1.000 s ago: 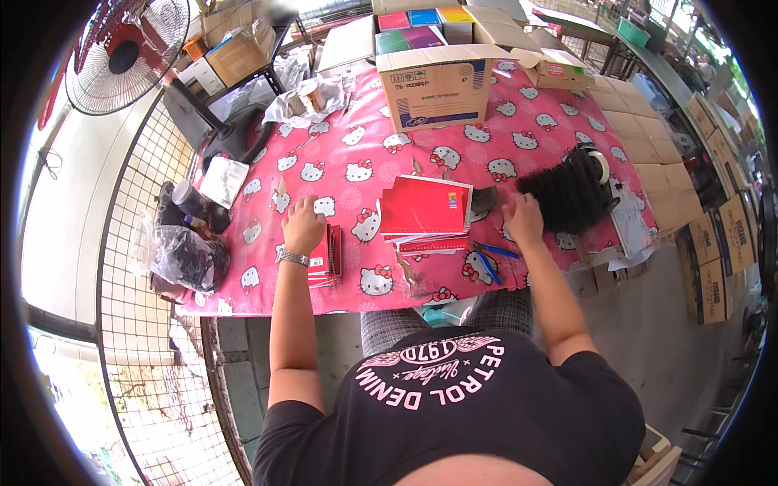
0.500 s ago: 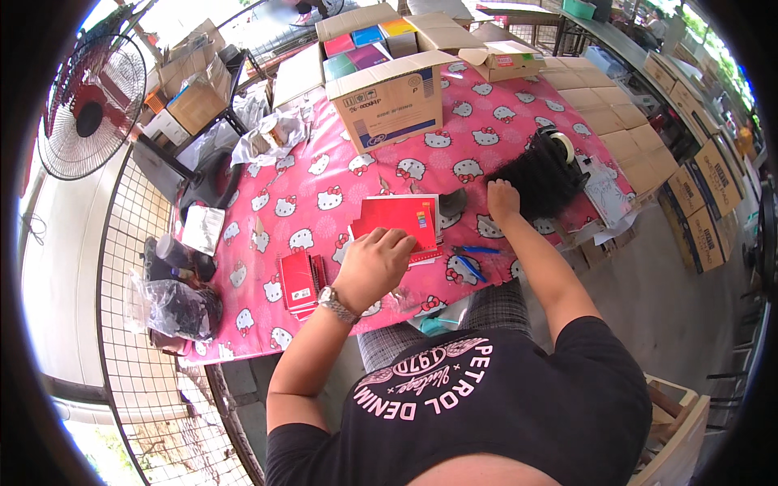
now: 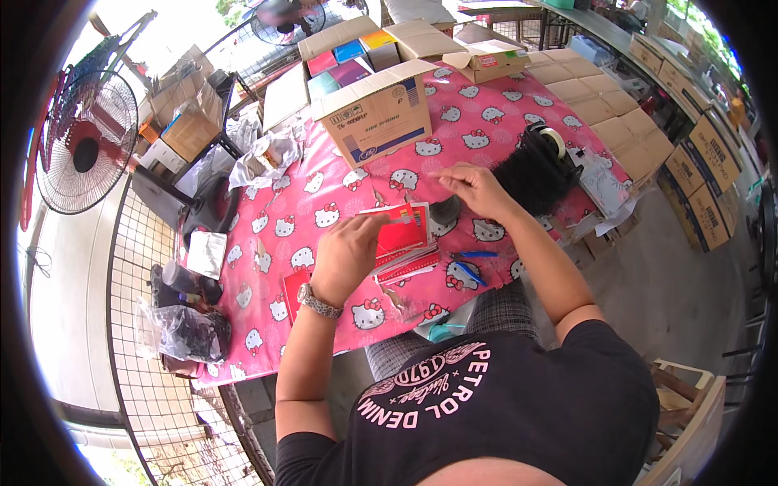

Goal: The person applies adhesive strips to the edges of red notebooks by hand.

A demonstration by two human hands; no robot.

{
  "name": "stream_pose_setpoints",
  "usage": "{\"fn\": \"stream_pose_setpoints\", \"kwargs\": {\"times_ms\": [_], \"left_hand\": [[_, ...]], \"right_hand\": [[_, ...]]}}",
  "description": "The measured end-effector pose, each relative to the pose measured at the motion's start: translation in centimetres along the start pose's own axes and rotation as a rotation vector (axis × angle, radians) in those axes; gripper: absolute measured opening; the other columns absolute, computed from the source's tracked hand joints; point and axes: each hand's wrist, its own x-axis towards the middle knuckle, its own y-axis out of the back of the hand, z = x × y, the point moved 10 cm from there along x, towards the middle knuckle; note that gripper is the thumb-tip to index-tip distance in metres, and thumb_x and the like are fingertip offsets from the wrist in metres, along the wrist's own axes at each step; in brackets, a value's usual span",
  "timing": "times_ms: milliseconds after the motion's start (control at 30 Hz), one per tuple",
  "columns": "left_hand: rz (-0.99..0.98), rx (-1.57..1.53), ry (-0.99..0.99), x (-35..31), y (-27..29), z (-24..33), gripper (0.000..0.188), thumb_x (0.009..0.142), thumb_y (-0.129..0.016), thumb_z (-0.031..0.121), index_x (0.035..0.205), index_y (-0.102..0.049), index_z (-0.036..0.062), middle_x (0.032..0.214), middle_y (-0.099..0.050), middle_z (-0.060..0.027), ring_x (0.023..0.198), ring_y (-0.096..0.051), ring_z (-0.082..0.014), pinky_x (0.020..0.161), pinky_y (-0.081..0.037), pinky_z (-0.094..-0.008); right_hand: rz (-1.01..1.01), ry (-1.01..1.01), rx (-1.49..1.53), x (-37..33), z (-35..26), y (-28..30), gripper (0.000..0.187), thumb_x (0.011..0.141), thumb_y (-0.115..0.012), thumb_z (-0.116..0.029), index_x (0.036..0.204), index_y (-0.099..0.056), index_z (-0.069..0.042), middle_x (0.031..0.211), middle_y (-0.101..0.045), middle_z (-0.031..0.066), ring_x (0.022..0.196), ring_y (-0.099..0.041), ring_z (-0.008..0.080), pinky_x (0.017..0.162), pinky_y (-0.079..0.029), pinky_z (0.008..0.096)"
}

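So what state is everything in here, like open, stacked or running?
Large cardboard box: open, holding colourful books.
Red notebooks: stacked unevenly.
Left hand: fingers bent, grip unclear.
Right hand: fingers bent, grip unclear.
Blue pen-like tools: lying loose.
Plastic bag: bulging.
Large fan: running or still, cannot tell.

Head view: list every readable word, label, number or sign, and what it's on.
Wording not copied here, only where it stands:
Black shirt: large, pale, curved print, readable.
Open cardboard box: dark lettering, handling symbols, blue band; partly readable.
Brown cartons at right: bold dark print, partly readable.
Red notebooks: cover print too small to read.
Small open box: label too small to read.
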Motion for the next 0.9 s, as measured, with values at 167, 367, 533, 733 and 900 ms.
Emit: {"fn": "stream_pose_setpoints", "kwargs": {"times_ms": [167, 367, 533, 733, 900], "left_hand": [[0.083, 0.133, 0.006, 1.2, -0.9, 0.1, 0.025, 0.088, -0.059, 0.007, 0.113, -0.057, 0.0048, 0.1, -0.065, -0.0127, 0.098, -0.061, -0.032, 0.091, -0.044, -0.044], [0.127, 0.145, 0.05, 0.8, -0.8, 0.8, 0.014, 0.093, -0.06, 0.011, 0.105, -0.058, 0.005, 0.094, -0.064, -0.013, 0.092, -0.06, -0.0326, 0.087, -0.042, -0.0429], [0.174, 0.177, 0.017, 0.5, -0.9, 0.9, 0.018, 0.092, -0.063, 0.017, 0.105, -0.057, 0.0066, 0.089, -0.064, -0.0098, 0.087, -0.061, -0.0289, 0.083, -0.041, -0.0427], [0.186, 0.177, 0.011, 0.4, -0.8, 1.1, 0.018, 0.092, -0.064, 0.017, 0.105, -0.058, 0.0068, 0.088, -0.064, -0.0096, 0.084, -0.06, -0.0288, 0.082, -0.041, -0.0427], [0.158, 0.17, 0.058, 0.5, -1.0, 1.0, 0.016, 0.09, -0.062, 0.009, 0.106, -0.059, 0.0052, 0.095, -0.066, -0.0117, 0.091, -0.061, -0.0314, 0.086, -0.042, -0.0428]], "right_hand": [[-0.032, 0.275, 0.004, -0.5, -8.7, -1.4, 0.021, 0.088, -0.069, -0.001, 0.107, -0.074, -0.009, 0.089, -0.064, 0.0065, 0.087, -0.064, 0.0186, 0.077, -0.051, 0.0319], [0.044, 0.36, -0.072, -1.2, -10.7, -1.4, 0.019, 0.083, -0.071, 0.002, 0.101, -0.069, -0.006, 0.094, -0.065, 0.0078, 0.092, -0.064, 0.0251, 0.081, -0.051, 0.0353], [0.042, 0.371, -0.076, -1.5, -11.2, -2.1, 0.02, 0.08, -0.069, 0.006, 0.098, -0.067, -0.004, 0.095, -0.064, 0.0096, 0.095, -0.064, 0.0287, 0.082, -0.051, 0.0374], [-0.026, 0.341, 0.025, -2.0, -11.0, -2.3, 0.022, 0.081, -0.069, 0.006, 0.1, -0.069, -0.004, 0.099, -0.066, 0.0089, 0.098, -0.064, 0.0263, 0.087, -0.051, 0.0363], [-0.028, 0.344, 0.01, -1.6, -10.9, -2.3, 0.02, 0.081, -0.066, 0.008, 0.099, -0.065, -0.001, 0.098, -0.063, 0.0109, 0.099, -0.064, 0.0293, 0.086, -0.052, 0.0368]]}}
